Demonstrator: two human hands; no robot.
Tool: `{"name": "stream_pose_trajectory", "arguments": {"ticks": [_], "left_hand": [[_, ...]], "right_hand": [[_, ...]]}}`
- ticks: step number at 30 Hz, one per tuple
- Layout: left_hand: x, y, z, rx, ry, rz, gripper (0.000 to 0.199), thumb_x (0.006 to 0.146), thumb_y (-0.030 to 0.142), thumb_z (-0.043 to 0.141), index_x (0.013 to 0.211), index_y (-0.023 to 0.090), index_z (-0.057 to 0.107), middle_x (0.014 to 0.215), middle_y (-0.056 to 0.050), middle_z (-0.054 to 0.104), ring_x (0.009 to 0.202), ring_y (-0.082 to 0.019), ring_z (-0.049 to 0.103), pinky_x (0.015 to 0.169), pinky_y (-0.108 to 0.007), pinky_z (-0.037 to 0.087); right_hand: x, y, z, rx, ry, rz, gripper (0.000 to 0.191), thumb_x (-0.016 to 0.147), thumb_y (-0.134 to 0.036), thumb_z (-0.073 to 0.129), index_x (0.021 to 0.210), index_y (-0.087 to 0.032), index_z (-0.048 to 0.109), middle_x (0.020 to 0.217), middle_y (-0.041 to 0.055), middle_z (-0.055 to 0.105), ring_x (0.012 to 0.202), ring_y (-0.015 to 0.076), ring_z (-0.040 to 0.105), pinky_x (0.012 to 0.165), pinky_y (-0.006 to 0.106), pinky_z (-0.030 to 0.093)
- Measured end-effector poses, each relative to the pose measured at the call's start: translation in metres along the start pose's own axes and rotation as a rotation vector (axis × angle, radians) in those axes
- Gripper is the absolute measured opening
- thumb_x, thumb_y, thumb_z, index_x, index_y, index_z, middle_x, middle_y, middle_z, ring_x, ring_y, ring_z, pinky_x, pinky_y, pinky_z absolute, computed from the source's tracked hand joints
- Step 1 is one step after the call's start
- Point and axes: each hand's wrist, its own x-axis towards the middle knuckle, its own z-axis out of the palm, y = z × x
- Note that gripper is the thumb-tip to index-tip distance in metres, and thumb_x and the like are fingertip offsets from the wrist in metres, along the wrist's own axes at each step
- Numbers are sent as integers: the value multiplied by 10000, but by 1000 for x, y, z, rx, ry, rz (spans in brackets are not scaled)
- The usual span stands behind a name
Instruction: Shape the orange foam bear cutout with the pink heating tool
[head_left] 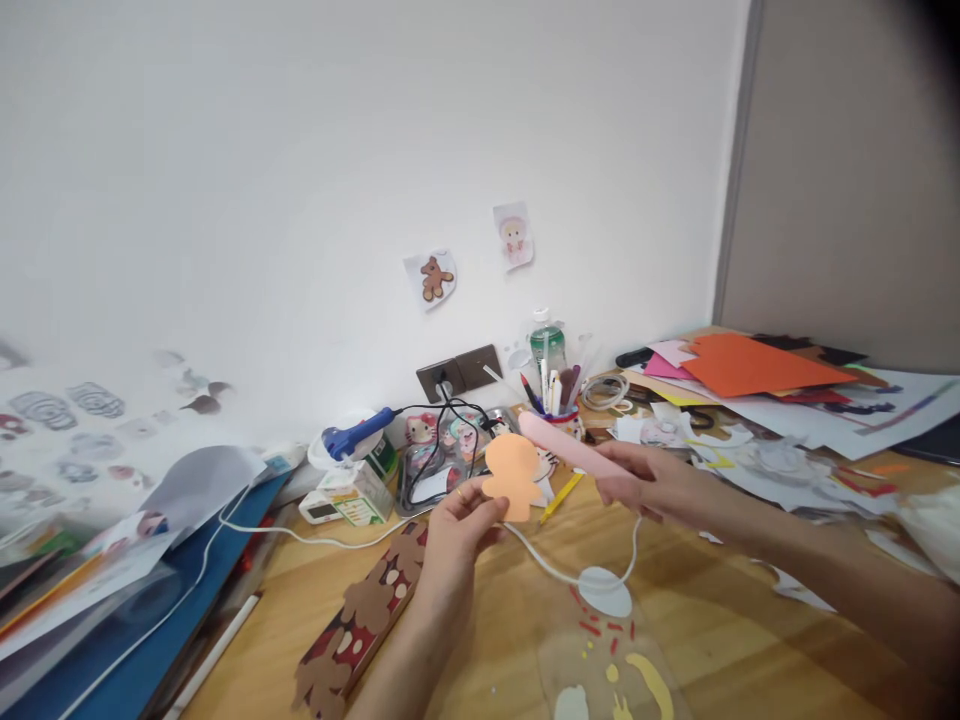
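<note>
My left hand [456, 530] pinches a small peach paper cutout [512, 474], shaped like a rounded figure, and holds it upright over the wooden desk [720, 610]. My right hand [651, 484] grips a long pink tool [564, 442], whose tip points left just behind the top of the cutout. A white cord [570, 576] hangs from the tool and loops over the desk below both hands.
A pen cup [556, 402], a green bottle [547, 343] and a wall socket [459, 371] stand at the back. Coloured paper sheets [750, 366] pile at the right. Folders and papers [135, 590] lie at the left, and a brown patterned strip [360, 620] lies near my left forearm.
</note>
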Motion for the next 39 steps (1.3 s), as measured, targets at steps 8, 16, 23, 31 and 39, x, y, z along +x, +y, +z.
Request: {"name": "stream_pose_trajectory", "arguments": {"ticks": [8,16,23,31,39], "left_hand": [[-9,-1,9,41,-41,-47,244,480,261,696,655,132,584,621,-12,587,553,-84,514,491,-160,405],[-11,-1,9,138,-119,-48,272,502,293,688,690,127,582,658,-31,625,571,-94,529,507,-169,384],[-10,-1,10,183,-149,-1,225,550,308,660,642,118,582,638,-34,622,563,-93,516,518,-173,370],[-10,-5,7,158,-119,-71,248,533,282,666,706,119,597,677,-55,635,594,-118,546,514,-183,392],[-10,-6,9,21,-60,-79,255,509,292,689,683,129,600,679,-34,620,595,-100,532,513,-173,409]], "right_hand": [[-3,-1,11,-100,-93,-25,215,741,-358,502,849,-172,507,672,-15,486,570,108,494,525,220,380],[-6,6,14,-247,-61,-64,206,764,-355,480,847,-173,528,642,-11,528,556,117,529,504,218,375],[-4,8,12,-204,-55,-56,260,754,-385,478,859,-155,538,635,-1,540,550,124,542,483,214,389],[-4,-3,-11,-32,181,-47,255,744,-402,479,661,-171,547,579,9,533,494,113,507,473,229,401],[-3,3,-1,-38,-46,-40,243,712,-365,537,874,-184,542,737,19,548,618,135,539,547,249,438]]}}
